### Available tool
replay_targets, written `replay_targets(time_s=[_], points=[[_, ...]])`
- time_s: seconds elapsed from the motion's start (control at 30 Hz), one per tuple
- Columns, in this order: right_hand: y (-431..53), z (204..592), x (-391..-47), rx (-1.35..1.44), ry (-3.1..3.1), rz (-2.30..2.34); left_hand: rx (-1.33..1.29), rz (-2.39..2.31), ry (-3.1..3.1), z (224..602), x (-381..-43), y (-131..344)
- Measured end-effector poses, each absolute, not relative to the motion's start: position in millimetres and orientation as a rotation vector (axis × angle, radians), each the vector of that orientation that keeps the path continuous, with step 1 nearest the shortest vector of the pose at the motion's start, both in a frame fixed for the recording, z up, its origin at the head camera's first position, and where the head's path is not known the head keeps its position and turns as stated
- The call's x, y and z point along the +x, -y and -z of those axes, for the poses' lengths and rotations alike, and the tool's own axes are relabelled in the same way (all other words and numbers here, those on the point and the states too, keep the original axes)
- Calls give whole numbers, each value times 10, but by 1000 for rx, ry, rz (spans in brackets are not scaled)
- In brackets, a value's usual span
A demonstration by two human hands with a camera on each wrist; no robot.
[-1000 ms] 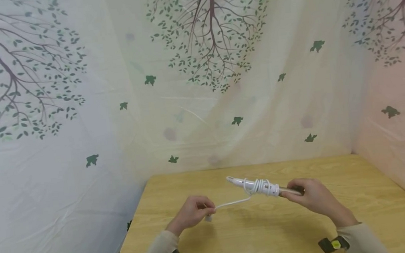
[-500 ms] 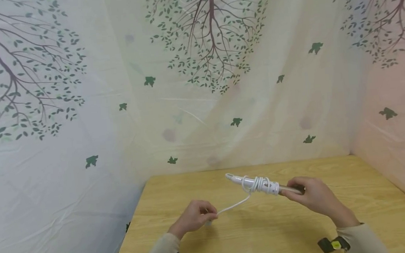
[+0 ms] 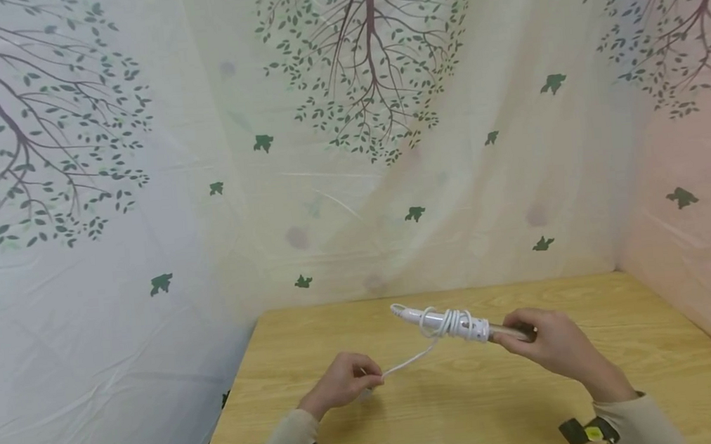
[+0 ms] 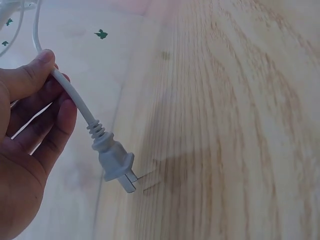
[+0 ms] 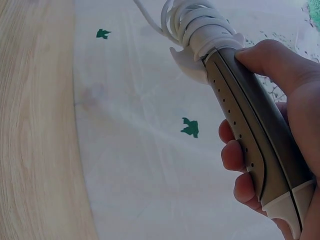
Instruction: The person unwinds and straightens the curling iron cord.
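My right hand (image 3: pixel 553 346) grips a hair straightener (image 3: pixel 447 323) by its brown barrel (image 5: pixel 257 125), its fingers curled round it above the table. The white handle end points left, with a white cord (image 5: pixel 200 22) wound round it in several loops. From those loops a loose length of cord (image 3: pixel 409 362) runs to my left hand (image 3: pixel 342 380). There, thumb and fingers pinch the cord just behind its plug (image 4: pixel 115 157). In the left wrist view the two-pin plug hangs free below the fingers; in the head view the hand mostly hides it.
Beneath both hands lies a wooden table (image 3: pixel 473 409). A pale curtain (image 3: pixel 357 236) printed with trees and green leaf-like shapes hangs behind it and along both sides. Each sleeved wrist wears a dark strap with a yellow mark.
The left hand has dropped slightly with the plug end, and the loose cord now slopes downward more. The wound loops have slid or spread a little leftward; the right hand has hardly moved.
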State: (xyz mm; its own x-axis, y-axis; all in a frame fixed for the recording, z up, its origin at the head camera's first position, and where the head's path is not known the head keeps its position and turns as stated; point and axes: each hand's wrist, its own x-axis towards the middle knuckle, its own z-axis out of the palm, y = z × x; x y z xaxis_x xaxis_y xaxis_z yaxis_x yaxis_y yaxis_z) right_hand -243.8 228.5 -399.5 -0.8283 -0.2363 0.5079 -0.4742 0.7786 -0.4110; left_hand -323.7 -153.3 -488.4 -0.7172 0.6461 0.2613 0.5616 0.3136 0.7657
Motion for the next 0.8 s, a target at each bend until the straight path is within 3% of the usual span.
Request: replay_targets(time_s=[0.8], points=[[-2271, 3989, -2384, 732, 2365, -794, 993, -1290, -2627, 4980, -3344, 1561]])
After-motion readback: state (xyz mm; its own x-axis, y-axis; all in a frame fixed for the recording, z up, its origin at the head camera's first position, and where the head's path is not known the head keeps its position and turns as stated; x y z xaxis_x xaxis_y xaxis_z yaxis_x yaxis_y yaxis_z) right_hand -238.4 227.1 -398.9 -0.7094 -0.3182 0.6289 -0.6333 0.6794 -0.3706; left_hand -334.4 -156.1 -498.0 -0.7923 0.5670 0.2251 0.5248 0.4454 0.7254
